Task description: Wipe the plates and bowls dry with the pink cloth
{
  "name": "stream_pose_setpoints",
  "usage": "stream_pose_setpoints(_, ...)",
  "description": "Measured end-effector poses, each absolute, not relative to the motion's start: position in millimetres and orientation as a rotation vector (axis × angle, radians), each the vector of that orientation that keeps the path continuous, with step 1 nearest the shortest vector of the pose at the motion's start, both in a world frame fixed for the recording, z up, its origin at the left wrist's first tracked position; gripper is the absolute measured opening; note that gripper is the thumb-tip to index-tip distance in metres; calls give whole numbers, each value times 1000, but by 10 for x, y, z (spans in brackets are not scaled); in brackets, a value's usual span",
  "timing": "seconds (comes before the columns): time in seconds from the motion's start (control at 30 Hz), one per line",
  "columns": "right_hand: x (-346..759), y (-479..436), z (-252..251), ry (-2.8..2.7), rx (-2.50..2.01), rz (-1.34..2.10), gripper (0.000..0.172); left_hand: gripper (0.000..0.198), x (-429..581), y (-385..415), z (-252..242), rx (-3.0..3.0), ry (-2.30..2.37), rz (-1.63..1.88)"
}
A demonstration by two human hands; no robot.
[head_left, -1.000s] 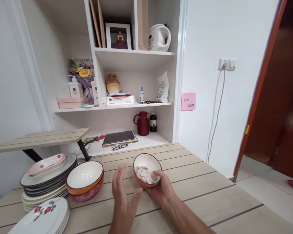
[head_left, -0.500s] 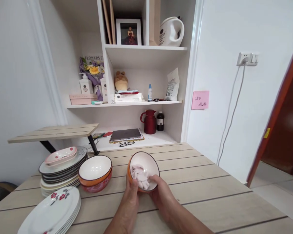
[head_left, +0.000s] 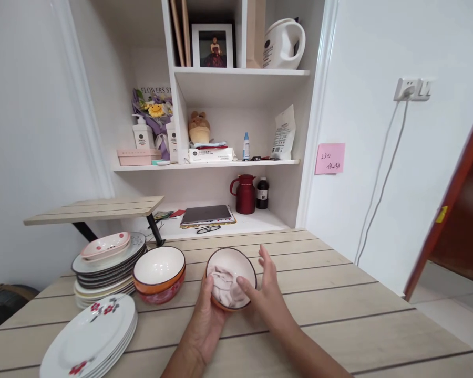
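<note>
My left hand (head_left: 207, 318) grips an orange bowl (head_left: 243, 262) with a white inside and dark rim, thumb over the near-left edge. The bowl tilts towards me above the table. A crumpled pale pink cloth (head_left: 223, 286) lies inside it. At the bowl's right side, my right hand (head_left: 268, 290) is open with its fingers spread. Its thumb reaches over the rim beside the cloth; whether it touches the cloth, I cannot tell. To the left sits a stack of similar bowls (head_left: 160, 265), orange on top and red below.
White oval plates with red flowers (head_left: 90, 331) are piled at the front left. Behind them, a stack of round plates (head_left: 78, 265) carries a pink-dotted dish (head_left: 105, 244). A small raised wooden stand (head_left: 98, 207) and a shelf unit with a red jug (head_left: 245, 195) stand behind.
My right hand has loosened from the bowl's right side, its fingers now raised and spread. My left hand still holds the bowl. The view has shifted slightly.
</note>
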State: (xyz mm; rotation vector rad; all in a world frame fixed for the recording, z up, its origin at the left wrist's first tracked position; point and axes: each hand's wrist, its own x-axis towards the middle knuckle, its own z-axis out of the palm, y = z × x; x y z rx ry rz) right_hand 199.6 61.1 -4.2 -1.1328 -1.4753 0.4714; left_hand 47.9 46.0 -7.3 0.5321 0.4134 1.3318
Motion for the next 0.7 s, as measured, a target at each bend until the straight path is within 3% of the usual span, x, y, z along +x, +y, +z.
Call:
stream_pose_setpoints(0.07, 2075, 529, 95, -1575, -1040, 269, 68, 53, 473, 460, -67, 510, 451, 1330)
stream_pose_setpoints(0.17, 2104, 414, 218, -1828, -843, 295, 41, 56, 462, 445, -42, 489, 484, 1342)
stream_pose_setpoints(0.23, 2067, 373, 228, -1975, -837, 376, 47, 55, 462, 427, -23, 505, 476, 1343)
stream_pose_setpoints(0.37, 1989, 375, 189, -2185, -984, 373, 81, 52, 470, 412, -27, 573, 444, 1321)
stream_pose_setpoints(0.6, 1935, 356, 163, -2271, -1011, 359, 95, 57, 455, 420, -76, 616, 466, 1259)
stream_pose_setpoints(0.7, 1883, 341, 137, -2227, -1081, 372, 92, 59, 456, 399, -67, 667, 484, 1249)
